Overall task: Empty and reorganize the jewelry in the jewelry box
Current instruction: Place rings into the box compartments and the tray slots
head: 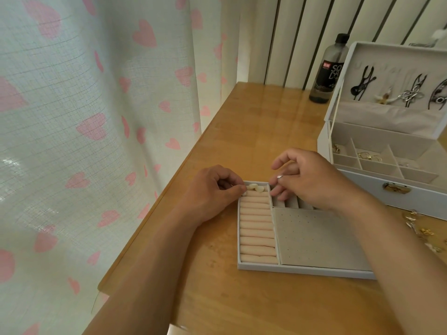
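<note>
A: Nearest the person, what's there?

B: The tray (pixel 302 269), flat on the wooden table (pixel 254 131). It has ring rolls (pixel 257 226) on the left side, a perforated earring pad (pixel 314 238) on the right, and grey slots at the far end.

A: Hands?

B: The left hand (pixel 212 192) has its fingers curled, w/ thumb and forefinger tips pinching the pale shell-like pieces (pixel 256 187) at the far end of the rolls. The right hand (pixel 312 180) looks to pinch a small silver piece (pixel 279 176), prob. a ring. Its other fingers are loosely spread over the grey slots.

A: How'll those handle?

B: Very light and hard, prob. slick, so easy to fumble. The pale ones may chip, so a fingertip pinch by the edges and a gentle press into the soft rolls seem right. The rolls should give and then grip.

A: Further out?

B: Loose gold jewellery (pixel 420 229) lies on the table to the right of the tray. It looks thin and tangle-prone, so lift one piece at a time. Beyond it is the open jewelry box (pixel 362 189), w/ a few gold bits (pixel 368 156) in its compartments and pendants (pixel 408 93) hanging in the lid. A dark bottle (pixel 330 68) stands behind, and a heart-print curtain (pixel 72 117) hangs on the left.
</note>
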